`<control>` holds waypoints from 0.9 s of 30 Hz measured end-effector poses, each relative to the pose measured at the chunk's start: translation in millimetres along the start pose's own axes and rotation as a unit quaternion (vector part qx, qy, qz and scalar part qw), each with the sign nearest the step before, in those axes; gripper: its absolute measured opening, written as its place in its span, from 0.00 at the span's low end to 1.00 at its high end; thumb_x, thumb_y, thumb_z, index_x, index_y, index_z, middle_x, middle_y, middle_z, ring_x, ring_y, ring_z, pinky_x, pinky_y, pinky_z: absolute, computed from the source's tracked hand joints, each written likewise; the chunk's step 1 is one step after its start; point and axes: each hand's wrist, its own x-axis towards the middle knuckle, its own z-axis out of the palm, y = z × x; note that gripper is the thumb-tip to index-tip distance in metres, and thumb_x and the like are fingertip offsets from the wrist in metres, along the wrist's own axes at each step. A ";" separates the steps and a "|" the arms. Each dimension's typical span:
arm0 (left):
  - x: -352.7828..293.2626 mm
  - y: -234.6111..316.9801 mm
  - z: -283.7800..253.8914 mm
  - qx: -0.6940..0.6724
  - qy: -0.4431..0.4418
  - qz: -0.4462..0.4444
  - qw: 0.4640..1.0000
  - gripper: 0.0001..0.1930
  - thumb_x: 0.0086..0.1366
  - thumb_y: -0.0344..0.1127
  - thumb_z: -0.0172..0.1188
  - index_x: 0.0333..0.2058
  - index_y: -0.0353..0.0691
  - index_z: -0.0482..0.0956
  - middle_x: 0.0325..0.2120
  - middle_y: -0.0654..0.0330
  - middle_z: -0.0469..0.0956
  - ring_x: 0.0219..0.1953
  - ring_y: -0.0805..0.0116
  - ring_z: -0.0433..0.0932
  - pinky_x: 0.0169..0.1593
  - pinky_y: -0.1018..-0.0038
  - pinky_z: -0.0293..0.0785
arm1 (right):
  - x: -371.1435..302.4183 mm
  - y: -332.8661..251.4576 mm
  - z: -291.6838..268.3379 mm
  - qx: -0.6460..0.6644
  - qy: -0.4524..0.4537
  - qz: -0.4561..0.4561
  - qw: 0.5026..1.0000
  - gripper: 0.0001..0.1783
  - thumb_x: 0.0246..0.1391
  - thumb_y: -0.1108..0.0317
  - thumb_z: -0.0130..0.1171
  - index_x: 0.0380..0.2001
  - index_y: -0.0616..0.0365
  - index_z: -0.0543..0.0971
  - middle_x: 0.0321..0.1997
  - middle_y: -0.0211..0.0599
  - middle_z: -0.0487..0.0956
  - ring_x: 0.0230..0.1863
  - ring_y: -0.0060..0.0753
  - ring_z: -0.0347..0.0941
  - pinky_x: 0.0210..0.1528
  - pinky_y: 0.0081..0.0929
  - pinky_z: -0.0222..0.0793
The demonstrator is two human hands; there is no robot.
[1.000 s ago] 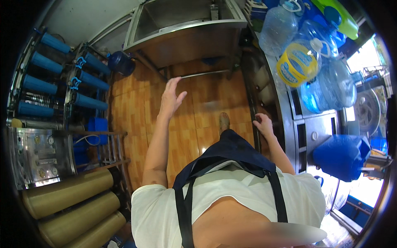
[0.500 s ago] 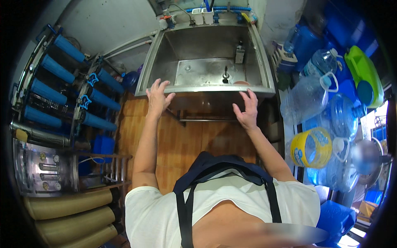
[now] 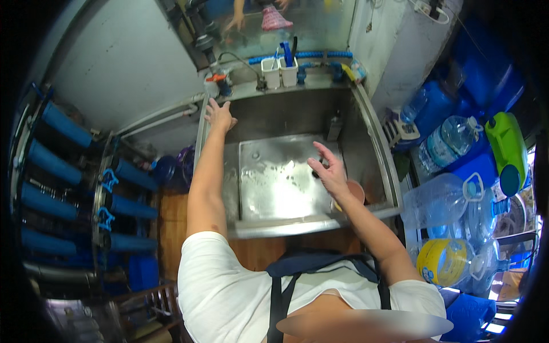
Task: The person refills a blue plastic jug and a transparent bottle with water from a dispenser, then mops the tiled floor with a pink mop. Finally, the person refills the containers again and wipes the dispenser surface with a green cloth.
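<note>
Both half spread, right hand (image 3: 330, 174) over sink (image 3: 271, 191), left hand (image 3: 221, 118) seemingly above rim (image 3: 202, 130)

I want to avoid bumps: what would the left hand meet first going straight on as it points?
Probably the orange-topped fitting at the back-left corner of the sink, though depth is unclear and the left hand might touch its rim first.

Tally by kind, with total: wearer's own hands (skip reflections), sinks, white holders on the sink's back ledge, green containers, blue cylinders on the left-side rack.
Left hand and right hand: 2
Sink: 1
White holders: 2
Green container: 1
Blue cylinders: 7
Total: 13
</note>
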 end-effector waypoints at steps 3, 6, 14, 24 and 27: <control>73.1 -1.5 0.4 0.031 0.024 0.000 0.999 0.34 0.49 0.39 0.73 0.57 0.57 0.73 0.72 0.40 0.38 0.71 0.29 0.43 0.66 0.34 0.50 | 53.7 -4.1 20.6 0.130 -0.012 0.124 0.984 0.35 0.61 0.47 0.60 0.69 0.43 0.65 0.71 0.44 0.63 0.65 0.38 0.63 0.63 0.37 0.61; 129.5 -11.7 9.8 0.041 0.053 0.013 0.998 0.29 0.52 0.43 0.71 0.55 0.60 0.75 0.72 0.40 0.36 0.72 0.31 0.40 0.64 0.32 0.51 | 100.3 -9.7 40.2 0.210 -0.026 0.204 0.956 0.43 0.63 0.36 0.50 0.74 0.39 0.52 0.78 0.49 0.46 0.74 0.47 0.49 0.68 0.48 0.53; 188.5 -14.1 18.6 -0.385 0.025 -0.072 0.920 0.40 0.57 0.54 0.66 0.68 0.56 0.63 0.70 0.38 0.50 0.68 0.42 0.60 0.66 0.58 0.62 | 182.6 -11.2 79.9 0.387 -0.036 0.241 0.889 0.55 0.56 0.25 0.47 0.75 0.35 0.37 0.79 0.54 0.29 0.77 0.64 0.32 0.70 0.64 0.44; -14.1 170.9 25.5 -0.799 -0.269 -0.101 0.528 0.36 0.71 0.58 0.50 0.67 0.37 0.60 0.62 0.49 0.67 0.62 0.58 0.67 0.62 0.61 0.64 | 202.5 25.3 123.5 0.227 0.061 0.195 0.952 0.49 0.64 0.33 0.42 0.73 0.59 0.49 0.77 0.44 0.52 0.75 0.43 0.49 0.72 0.38 0.48; -14.5 163.9 26.9 -0.769 -0.311 -0.100 0.550 0.38 0.71 0.60 0.49 0.68 0.35 0.59 0.64 0.48 0.65 0.63 0.57 0.66 0.67 0.62 0.57 | 199.2 17.3 115.5 0.268 0.074 0.177 0.944 0.51 0.61 0.29 0.42 0.71 0.63 0.53 0.74 0.50 0.57 0.73 0.49 0.53 0.71 0.42 0.50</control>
